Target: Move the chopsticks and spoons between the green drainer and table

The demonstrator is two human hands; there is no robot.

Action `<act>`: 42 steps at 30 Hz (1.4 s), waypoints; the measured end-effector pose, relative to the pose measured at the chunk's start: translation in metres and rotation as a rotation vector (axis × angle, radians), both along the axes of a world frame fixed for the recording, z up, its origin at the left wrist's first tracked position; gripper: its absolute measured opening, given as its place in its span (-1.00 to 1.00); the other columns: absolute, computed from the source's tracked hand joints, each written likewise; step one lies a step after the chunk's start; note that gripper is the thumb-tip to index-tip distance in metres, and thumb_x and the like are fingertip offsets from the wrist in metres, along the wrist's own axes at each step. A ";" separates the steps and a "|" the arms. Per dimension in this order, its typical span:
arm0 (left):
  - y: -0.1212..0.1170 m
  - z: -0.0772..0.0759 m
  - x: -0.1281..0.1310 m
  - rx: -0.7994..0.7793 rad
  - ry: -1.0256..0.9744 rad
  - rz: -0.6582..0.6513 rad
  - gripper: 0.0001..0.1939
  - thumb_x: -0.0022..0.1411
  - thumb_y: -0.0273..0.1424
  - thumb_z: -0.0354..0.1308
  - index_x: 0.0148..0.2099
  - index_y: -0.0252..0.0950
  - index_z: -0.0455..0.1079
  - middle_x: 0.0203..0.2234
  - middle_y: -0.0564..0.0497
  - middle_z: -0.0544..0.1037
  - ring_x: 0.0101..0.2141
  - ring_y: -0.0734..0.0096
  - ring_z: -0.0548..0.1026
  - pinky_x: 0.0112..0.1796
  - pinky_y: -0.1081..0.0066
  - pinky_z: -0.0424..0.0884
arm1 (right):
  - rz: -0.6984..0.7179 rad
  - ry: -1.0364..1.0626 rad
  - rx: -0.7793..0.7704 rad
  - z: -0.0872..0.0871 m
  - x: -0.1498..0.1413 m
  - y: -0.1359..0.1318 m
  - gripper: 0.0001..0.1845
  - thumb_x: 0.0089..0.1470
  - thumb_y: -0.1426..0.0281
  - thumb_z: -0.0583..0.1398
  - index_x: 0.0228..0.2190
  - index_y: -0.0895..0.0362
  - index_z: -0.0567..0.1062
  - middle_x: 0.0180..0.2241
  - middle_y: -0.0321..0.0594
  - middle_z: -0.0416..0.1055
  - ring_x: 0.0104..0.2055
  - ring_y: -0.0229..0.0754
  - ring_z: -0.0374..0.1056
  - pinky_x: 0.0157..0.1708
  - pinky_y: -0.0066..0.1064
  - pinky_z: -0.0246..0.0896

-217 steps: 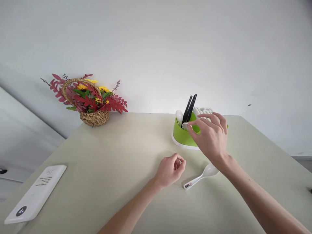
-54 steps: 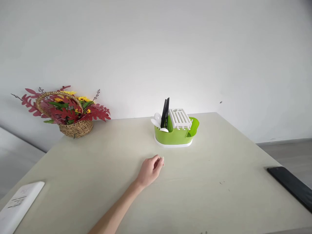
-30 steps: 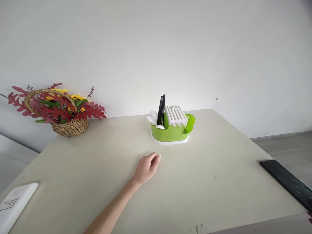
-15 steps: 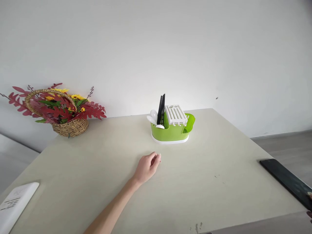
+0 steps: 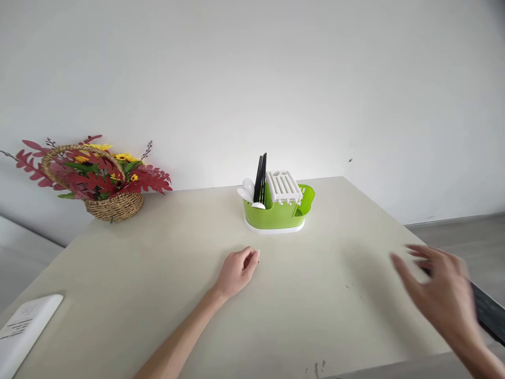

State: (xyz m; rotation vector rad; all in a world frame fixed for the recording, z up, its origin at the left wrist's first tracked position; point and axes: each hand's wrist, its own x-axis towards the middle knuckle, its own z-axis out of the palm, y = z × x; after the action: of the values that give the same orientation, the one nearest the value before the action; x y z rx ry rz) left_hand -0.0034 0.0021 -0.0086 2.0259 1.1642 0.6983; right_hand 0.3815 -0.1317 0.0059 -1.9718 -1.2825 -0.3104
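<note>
My left hand (image 5: 238, 271) rests on the table in a loose fist, in front of the utensil holder; whether anything is inside the curled fingers is hidden. Over the table's right side, my right hand (image 5: 440, 289) is raised with its fingers apart and nothing in them, a little blurred. The green utensil holder (image 5: 272, 217) stands on a white base near the back. Black chopsticks (image 5: 260, 179) and white spoons (image 5: 246, 190) stand in its left part, and a white slotted rack (image 5: 284, 187) sits on top.
A wicker basket (image 5: 118, 206) of red and yellow artificial flowers stands at the back left, by the wall. A white flat device (image 5: 29, 331) lies at the front left. Partly behind my right hand, a black phone (image 5: 489, 310) lies at the table's right edge.
My right hand has come in from the right edge and moved over the table, in front of the phone. My left hand and the utensil holder stay in place.
</note>
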 end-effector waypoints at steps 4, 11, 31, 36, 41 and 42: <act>0.000 0.001 -0.001 0.001 0.001 -0.011 -0.55 0.50 -0.07 -0.08 -0.36 -0.22 0.32 -0.63 0.16 0.28 -0.58 0.47 0.18 -0.48 0.39 0.10 | 0.339 0.097 -0.122 0.000 -0.070 0.084 -0.28 0.33 -0.09 0.07 0.36 -0.01 0.21 0.31 0.09 0.21 0.03 0.12 0.48 0.08 0.02 0.41; 0.000 -0.002 -0.002 0.006 0.025 -0.002 -0.56 0.51 -0.09 -0.08 -0.36 -0.22 0.33 -0.61 0.15 0.34 -0.57 0.45 0.24 -0.44 0.39 0.14 | 0.329 0.013 -0.379 -0.012 -0.122 0.165 -0.22 0.31 -0.25 -0.10 0.18 0.06 0.36 0.43 0.20 -0.02 0.11 0.27 0.46 0.08 0.14 0.33; -0.001 -0.001 -0.003 -0.042 0.028 -0.029 -0.59 0.54 -0.15 -0.09 -0.35 -0.22 0.29 -0.61 0.17 0.26 -0.57 0.49 0.19 -0.44 0.40 0.10 | 0.308 0.098 -0.396 -0.034 0.075 0.209 -0.27 0.29 -0.25 -0.03 0.02 0.14 0.35 0.26 0.32 0.23 0.22 0.17 0.31 0.09 -0.13 0.23; -0.001 0.001 -0.002 -0.033 0.040 -0.025 -0.59 0.54 -0.16 -0.09 -0.35 -0.23 0.29 -0.60 0.16 0.29 -0.56 0.48 0.20 -0.44 0.40 0.10 | 0.327 0.145 -0.375 -0.044 0.097 0.217 -0.25 0.18 -0.29 0.10 0.01 0.10 0.32 0.26 0.24 0.25 0.29 0.23 0.22 0.17 -0.02 0.26; -0.001 0.001 -0.003 -0.027 0.043 -0.029 -0.60 0.54 -0.16 -0.08 -0.35 -0.22 0.28 -0.60 0.17 0.28 -0.56 0.49 0.19 -0.44 0.41 0.11 | 0.322 0.195 -0.293 -0.049 0.093 0.190 -0.01 0.18 -0.22 0.13 0.36 0.10 -0.03 0.40 0.27 0.04 0.30 0.23 0.28 0.10 -0.09 0.40; -0.001 0.001 -0.003 -0.021 0.044 -0.032 -0.60 0.53 -0.16 -0.08 -0.35 -0.22 0.28 -0.60 0.17 0.29 -0.56 0.49 0.19 -0.44 0.41 0.11 | 0.307 0.194 -0.263 -0.050 0.095 0.177 0.03 0.16 -0.21 0.15 0.38 0.09 -0.08 0.41 0.27 0.01 0.30 0.24 0.29 0.11 -0.07 0.39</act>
State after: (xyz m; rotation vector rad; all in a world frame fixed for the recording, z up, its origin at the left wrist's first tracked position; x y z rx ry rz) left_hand -0.0062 0.0007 -0.0077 2.0466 1.1571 0.6264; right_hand 0.4769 0.0451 -0.0441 -1.9218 -1.5296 0.2039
